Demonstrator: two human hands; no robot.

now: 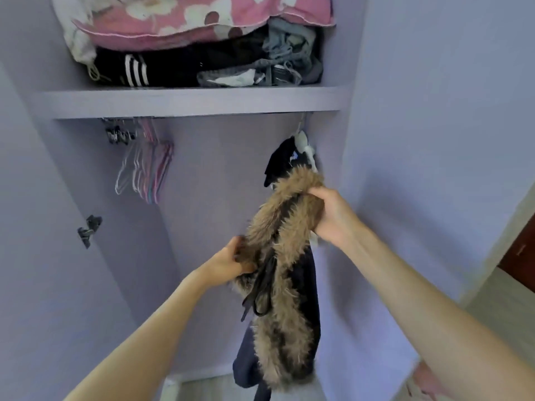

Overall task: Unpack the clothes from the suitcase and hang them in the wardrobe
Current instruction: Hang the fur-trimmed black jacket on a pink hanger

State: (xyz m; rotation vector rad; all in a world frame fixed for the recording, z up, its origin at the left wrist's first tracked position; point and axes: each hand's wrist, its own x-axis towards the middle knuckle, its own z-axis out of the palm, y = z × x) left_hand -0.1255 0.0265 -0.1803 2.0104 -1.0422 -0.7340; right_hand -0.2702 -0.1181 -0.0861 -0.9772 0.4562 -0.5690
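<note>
At two o'clock in the lilac wardrobe [202, 169], my left hand [231, 263] and right hand [330, 215] both clutch the dark fur-trimmed coat [285, 256] hanging there. Tugging could unhook its grey hanger [302, 140].

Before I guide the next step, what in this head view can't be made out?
- Hanging rail: hidden under the lilac wardrobe shelf.
- Hook of the hanger behind the brown fur-trimmed dark coat: too small.
- Left hand fingertips: buried in fur, blurred.
- Right hand fingers: behind fur.
- Suitcase: out of frame.
</note>
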